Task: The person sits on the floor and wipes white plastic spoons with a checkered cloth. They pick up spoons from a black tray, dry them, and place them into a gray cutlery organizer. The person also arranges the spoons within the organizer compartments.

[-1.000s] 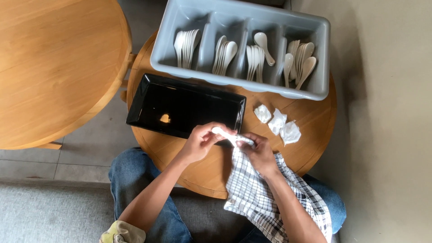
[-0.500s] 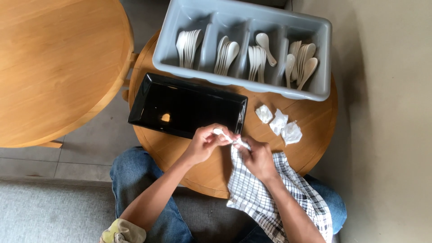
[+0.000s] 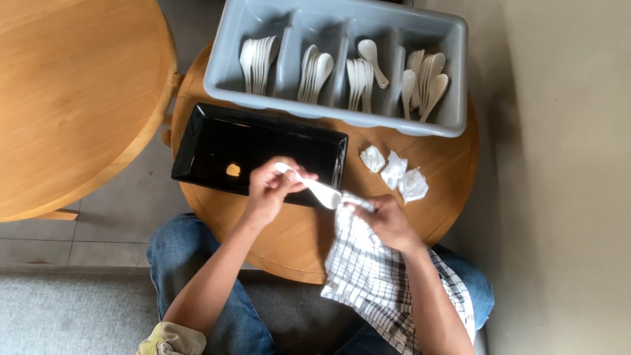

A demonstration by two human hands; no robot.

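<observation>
1. The left hand (image 3: 268,190) has its grip closed around the handle of a white spoon (image 3: 314,187), which it holds just above the near edge of the black tray (image 3: 217,141), bowl end pointing toward the other hand.
2. The right hand (image 3: 386,222) has its grip clenched on a bunched part of the checked cloth (image 3: 368,276); the cloth's top edge meets the spoon's bowl, and the rest hangs down over the person's lap.
3. Judging from this, the spoon in hand looks to be mid-wipe or just wiped: it is neither in the tray nor in the bin.
4. The black tray lies on the round table (image 3: 447,171), just behind the left hand. It holds no spoons; only a pale glint shows on its surface.
5. The grey bin (image 3: 342,118) stands at the far side of the table, its four compartments each holding a batch of white spoons (image 3: 256,56). Whether those are finished or waiting, I cannot tell.
6. Three crumpled white paper scraps (image 3: 394,172) lie on the table between the bin and the right hand.
7. A second wooden table (image 3: 66,98) stands to the left, apart from the work.
</observation>
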